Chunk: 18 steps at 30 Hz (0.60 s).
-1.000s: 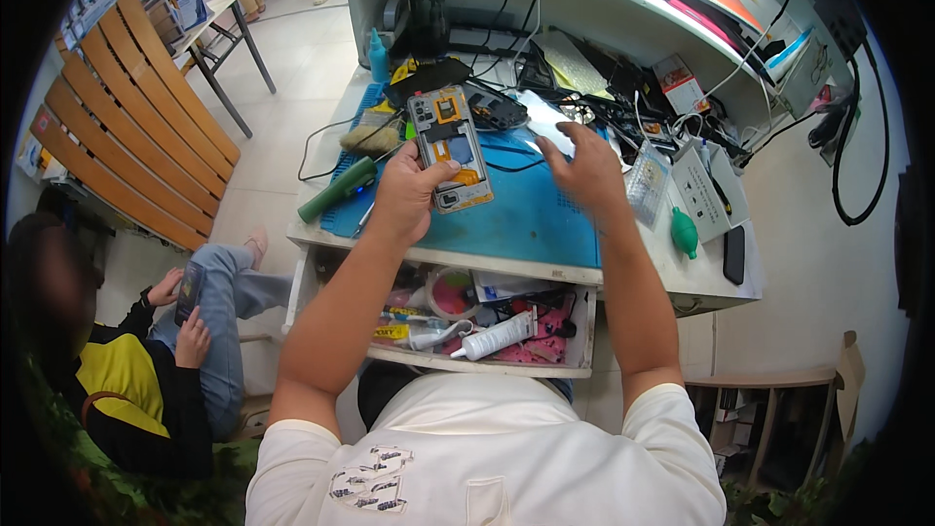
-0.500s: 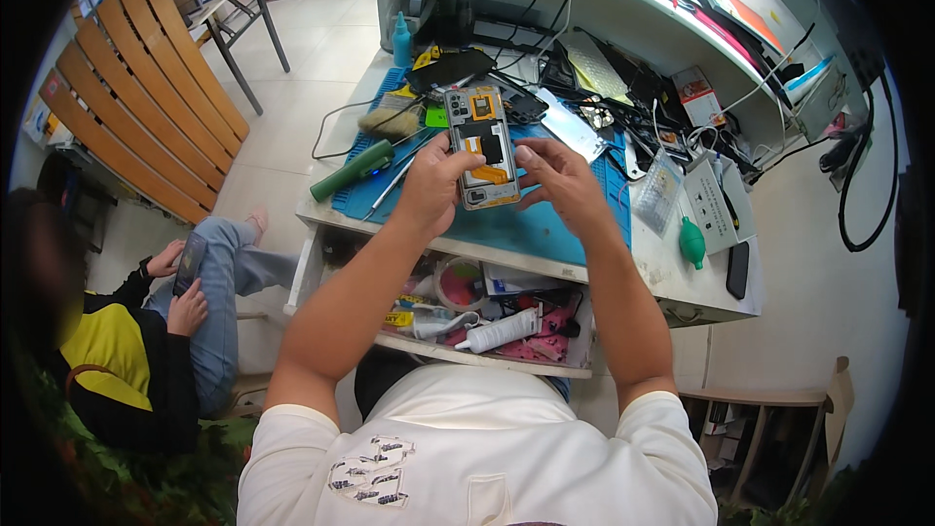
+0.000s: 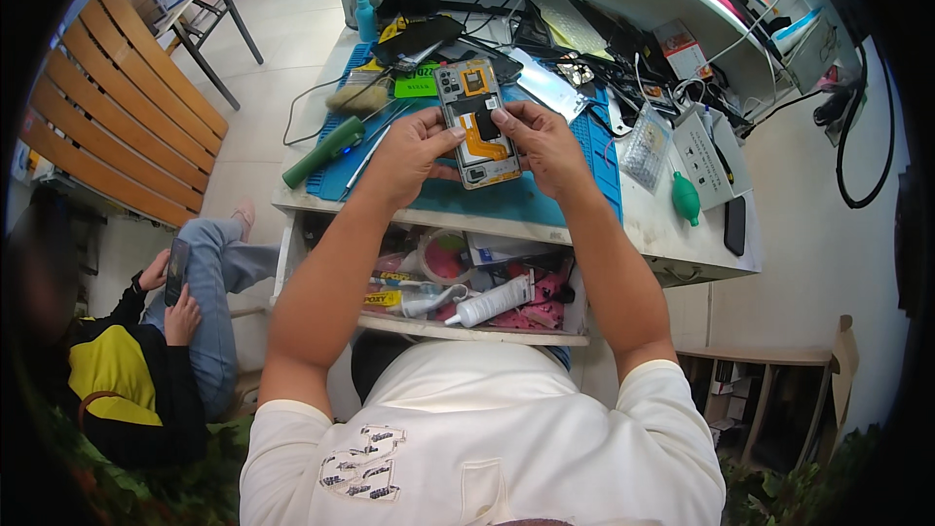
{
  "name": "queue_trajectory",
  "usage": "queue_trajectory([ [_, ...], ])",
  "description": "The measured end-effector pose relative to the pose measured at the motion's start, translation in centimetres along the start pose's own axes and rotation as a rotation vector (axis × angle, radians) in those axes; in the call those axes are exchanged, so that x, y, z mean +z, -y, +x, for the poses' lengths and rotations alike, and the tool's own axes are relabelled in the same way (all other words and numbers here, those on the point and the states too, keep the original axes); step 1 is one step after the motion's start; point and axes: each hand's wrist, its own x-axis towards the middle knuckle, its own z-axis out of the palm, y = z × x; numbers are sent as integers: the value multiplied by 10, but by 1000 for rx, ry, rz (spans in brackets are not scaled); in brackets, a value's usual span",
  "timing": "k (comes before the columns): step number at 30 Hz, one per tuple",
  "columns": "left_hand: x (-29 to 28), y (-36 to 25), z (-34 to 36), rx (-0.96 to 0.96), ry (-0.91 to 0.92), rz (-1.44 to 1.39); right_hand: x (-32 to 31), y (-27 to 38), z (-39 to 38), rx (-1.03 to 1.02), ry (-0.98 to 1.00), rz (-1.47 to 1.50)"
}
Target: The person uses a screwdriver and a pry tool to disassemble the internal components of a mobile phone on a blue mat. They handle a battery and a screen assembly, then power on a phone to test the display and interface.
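Observation:
An opened smartphone [image 3: 488, 169] is held upright above the blue work mat [image 3: 436, 205], its silver frame, orange flex cable and black inner part bare. My left hand [image 3: 413, 154] grips its left edge, thumb on the inner side. My right hand [image 3: 547, 148] holds the right edge, with the thumb pressed near the black part; its other fingers are partly hidden behind the phone. To the left on the mat lie a green-handled tool [image 3: 326, 151], a thin pen-like tool [image 3: 368, 158] and a soft brush [image 3: 358, 98].
Below the bench edge an open drawer [image 3: 429, 328] holds tubes and tape. A green air blower [image 3: 686, 199] and a dark phone [image 3: 735, 225] lie at right. Cables and phone parts crowd the back. A seated person [image 3: 185, 317] at left holds a phone.
My right hand has closed in on the phone, its thumb now on the inner side. The phone has tilted slightly. The whole view has shifted a little.

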Motion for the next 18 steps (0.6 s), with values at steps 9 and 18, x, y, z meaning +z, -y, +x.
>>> queue_trajectory([
  [9,3,3,2,74,7,-28,-21,-5,-27,-35,185,184],
  [18,4,1,1,54,-30,-57,-29,-8,-31,-9,176,134],
])
